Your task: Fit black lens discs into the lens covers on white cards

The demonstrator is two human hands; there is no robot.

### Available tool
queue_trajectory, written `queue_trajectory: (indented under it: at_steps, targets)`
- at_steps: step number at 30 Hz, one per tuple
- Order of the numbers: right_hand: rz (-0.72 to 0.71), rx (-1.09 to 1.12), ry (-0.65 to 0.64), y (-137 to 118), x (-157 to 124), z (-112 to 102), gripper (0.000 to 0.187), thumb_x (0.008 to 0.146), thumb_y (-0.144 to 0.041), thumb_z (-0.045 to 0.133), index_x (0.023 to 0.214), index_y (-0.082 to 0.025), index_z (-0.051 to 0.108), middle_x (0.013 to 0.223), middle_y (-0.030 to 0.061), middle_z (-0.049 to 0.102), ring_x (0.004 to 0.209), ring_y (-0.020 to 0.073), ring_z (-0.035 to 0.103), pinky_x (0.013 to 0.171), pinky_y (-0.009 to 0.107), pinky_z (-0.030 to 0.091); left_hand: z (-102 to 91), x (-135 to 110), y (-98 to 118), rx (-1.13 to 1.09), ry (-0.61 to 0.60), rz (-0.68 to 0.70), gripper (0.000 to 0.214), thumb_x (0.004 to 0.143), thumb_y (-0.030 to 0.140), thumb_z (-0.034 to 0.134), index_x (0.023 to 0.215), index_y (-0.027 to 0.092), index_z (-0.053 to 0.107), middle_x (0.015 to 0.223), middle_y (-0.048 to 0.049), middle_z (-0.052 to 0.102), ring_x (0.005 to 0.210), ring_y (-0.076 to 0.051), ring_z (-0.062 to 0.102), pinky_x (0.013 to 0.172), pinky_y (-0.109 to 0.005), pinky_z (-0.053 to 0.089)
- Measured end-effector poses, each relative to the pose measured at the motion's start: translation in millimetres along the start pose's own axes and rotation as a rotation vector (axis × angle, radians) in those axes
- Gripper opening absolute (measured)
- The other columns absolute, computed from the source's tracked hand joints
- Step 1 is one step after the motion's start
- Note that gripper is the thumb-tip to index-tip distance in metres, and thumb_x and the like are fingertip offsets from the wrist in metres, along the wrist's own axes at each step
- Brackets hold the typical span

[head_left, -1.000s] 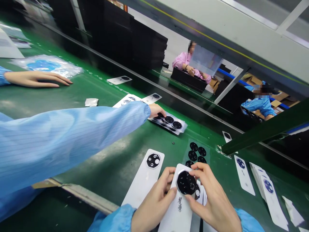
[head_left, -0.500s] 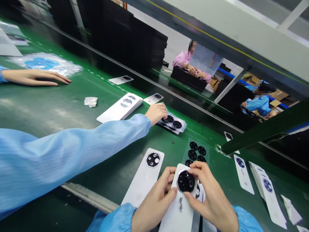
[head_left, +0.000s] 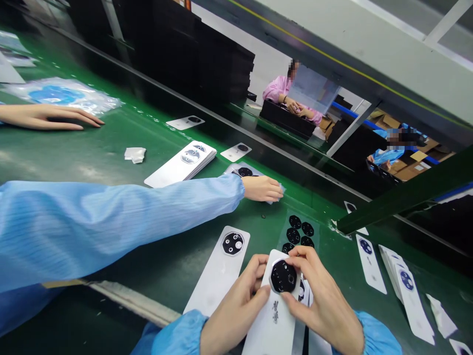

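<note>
My left hand [head_left: 236,305] grips the edge of a white phone back cover [head_left: 268,325], which is tilted up towards me and has dark lettering on it. The fingers and thumb of my right hand [head_left: 321,301] close around a black octagonal camera sticker [head_left: 284,276] at the cover's upper end. Whether the sticker lies fully flat I cannot tell. Under my right hand more covers are partly hidden. A clear sheet [head_left: 314,227] with several black stickers lies just beyond. To the left rests another white cover [head_left: 214,276] with a black camera area.
A co-worker's sleeved arm [head_left: 121,222] reaches in from the left, its hand [head_left: 262,189] over sticker sheets. Their other hand [head_left: 51,117] lies near a plastic bag [head_left: 99,101]. Stacked covers [head_left: 177,165] stand mid-left, others [head_left: 412,301] at right. A green post [head_left: 391,197] slants in.
The co-worker's reaching hand has moved right across the sticker sheets. My two hands keep nearly the same hold on the cover and sticker. The view has shifted slightly.
</note>
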State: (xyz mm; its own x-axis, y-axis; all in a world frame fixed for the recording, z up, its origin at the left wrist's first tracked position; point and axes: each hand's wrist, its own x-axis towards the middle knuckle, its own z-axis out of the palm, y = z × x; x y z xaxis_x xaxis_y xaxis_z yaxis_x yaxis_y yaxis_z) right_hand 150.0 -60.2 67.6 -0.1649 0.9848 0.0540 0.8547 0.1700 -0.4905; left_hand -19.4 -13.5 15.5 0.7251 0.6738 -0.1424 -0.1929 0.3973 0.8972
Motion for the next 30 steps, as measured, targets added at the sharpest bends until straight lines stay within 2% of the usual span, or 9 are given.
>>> queue_trajectory:
  at_steps: [5,10,15,23,30]
  targets:
    - [-0.013,-0.02,0.003,-1.8,0.4,-1.0,0.036,0.075,-0.009,0.054,0.106,-0.022,0.044,0.114,0.0079,0.044,0.1,0.0203,0.055,0.084,0.035,0.051,2.7,0.7,4.1,0.06,0.047,0.001,0.023,0.09,0.033,0.044,0.11,0.021,0.041,0.103,-0.0036,0.06,0.082,-0.016,0.054,0.072,-0.027,0.042]
    - [-0.014,-0.066,0.006,-4.3,-1.5,-0.2,0.034,0.076,-0.011,0.053,0.107,-0.021,0.044,0.114,0.0096,0.044,0.098,0.0217,0.056,0.081,0.037,0.053,4.4,3.8,-3.4,0.095,0.077,0.032,0.026,0.091,0.045,0.041,0.102,0.021,0.041,0.088,-0.0008,0.058,0.082,-0.017,0.052,0.074,-0.028,0.04]
    - [-0.026,-0.125,0.017,-5.2,-2.5,2.2,0.034,0.075,-0.011,0.054,0.107,-0.02,0.044,0.114,0.0112,0.045,0.099,0.0242,0.056,0.079,0.041,0.055,4.6,6.7,-9.1,0.099,0.086,0.05,0.026,0.09,0.046,0.044,0.098,0.021,0.041,0.086,-0.0006,0.057,0.081,-0.017,0.053,0.074,-0.029,0.04]
    - [-0.037,-0.204,0.031,-12.7,-3.9,1.3,0.034,0.075,-0.011,0.056,0.106,-0.018,0.045,0.115,0.0138,0.048,0.096,0.0267,0.059,0.074,0.042,0.056,7.4,6.8,-6.1,0.087,0.114,0.009,0.028,0.089,0.05,0.043,0.095,0.022,0.042,0.073,0.0038,0.049,0.072,-0.015,0.05,0.067,-0.027,0.038]
    - [-0.027,-0.204,0.009,-12.7,-4.2,-1.5,0.036,0.077,-0.012,0.063,0.109,-0.02,0.047,0.114,0.0121,0.05,0.094,0.0252,0.057,0.075,0.041,0.055,3.7,9.8,-11.0,0.051,0.105,0.038,0.031,0.088,0.051,0.044,0.095,0.021,0.044,0.077,0.0019,0.054,0.071,-0.014,0.049,0.063,-0.024,0.038]
